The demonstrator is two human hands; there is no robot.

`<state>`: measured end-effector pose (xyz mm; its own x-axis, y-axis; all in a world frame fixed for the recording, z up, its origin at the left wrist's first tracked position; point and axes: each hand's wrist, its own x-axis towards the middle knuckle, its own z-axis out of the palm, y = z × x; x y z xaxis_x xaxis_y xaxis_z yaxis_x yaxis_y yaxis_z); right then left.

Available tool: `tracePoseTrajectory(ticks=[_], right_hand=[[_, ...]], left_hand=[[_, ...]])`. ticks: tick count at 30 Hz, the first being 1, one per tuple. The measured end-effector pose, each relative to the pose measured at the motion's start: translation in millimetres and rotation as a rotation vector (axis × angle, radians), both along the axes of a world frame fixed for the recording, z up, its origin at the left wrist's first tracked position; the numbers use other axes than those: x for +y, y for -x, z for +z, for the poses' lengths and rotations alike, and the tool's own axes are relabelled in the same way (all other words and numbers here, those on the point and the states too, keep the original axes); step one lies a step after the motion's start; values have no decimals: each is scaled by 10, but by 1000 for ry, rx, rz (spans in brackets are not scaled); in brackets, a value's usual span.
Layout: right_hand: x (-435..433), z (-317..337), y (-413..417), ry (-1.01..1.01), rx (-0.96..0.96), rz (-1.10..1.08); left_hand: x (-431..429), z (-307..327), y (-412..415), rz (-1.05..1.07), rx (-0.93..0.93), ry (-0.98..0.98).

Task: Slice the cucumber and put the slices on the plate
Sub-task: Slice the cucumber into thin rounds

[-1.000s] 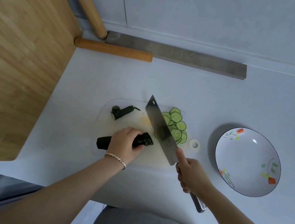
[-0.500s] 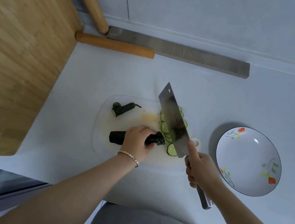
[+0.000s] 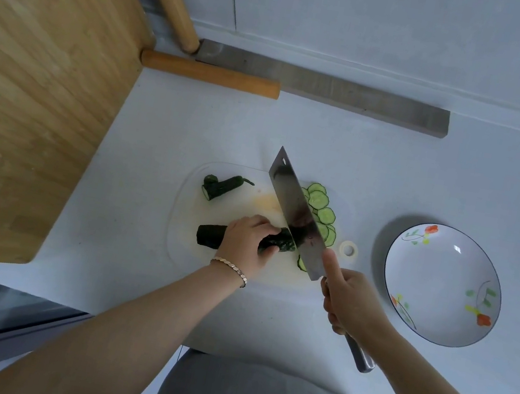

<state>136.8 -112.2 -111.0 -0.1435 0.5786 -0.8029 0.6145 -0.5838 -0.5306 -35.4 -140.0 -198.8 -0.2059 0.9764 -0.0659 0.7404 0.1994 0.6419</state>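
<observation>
Head view looks down on a dark green, bumpy-skinned cucumber (image 3: 209, 234) lying across a translucent white plastic cutting board (image 3: 188, 205), its cut end against the flat of a broad steel cleaver (image 3: 294, 209). The left hand (image 3: 246, 241) curls over the cucumber's middle and pins it. The right hand (image 3: 351, 301) is wrapped round the cleaver's handle, forefinger laid along the blade. Thin round pale-green slices (image 3: 322, 207) lie fanned beyond the blade. The round white flower-painted plate (image 3: 389, 277) stands well apart to the right, with no slices on it yet.

The cucumber is probably firm and light but prone to roll, and wet at the cut face, so a hold close to that end with fingertips tucked back seems safest. The slices look flimsy and likely to cling, so they are better scooped on the blade than pinched.

The smooth pale countertop (image 3: 330, 139) may let the board slide. A wooden slab (image 3: 29, 89) lies left, with a wooden rolling pin (image 3: 208, 73) and a grey bar (image 3: 338, 89) by the white wall.
</observation>
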Motion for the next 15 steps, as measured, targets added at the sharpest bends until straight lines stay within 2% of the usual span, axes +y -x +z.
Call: tracePoseTrajectory(ticks=[15], right_hand=[[-185, -105, -33, -118, -85, 77]], left_hand=[[-1, 49, 14, -17, -35, 15]])
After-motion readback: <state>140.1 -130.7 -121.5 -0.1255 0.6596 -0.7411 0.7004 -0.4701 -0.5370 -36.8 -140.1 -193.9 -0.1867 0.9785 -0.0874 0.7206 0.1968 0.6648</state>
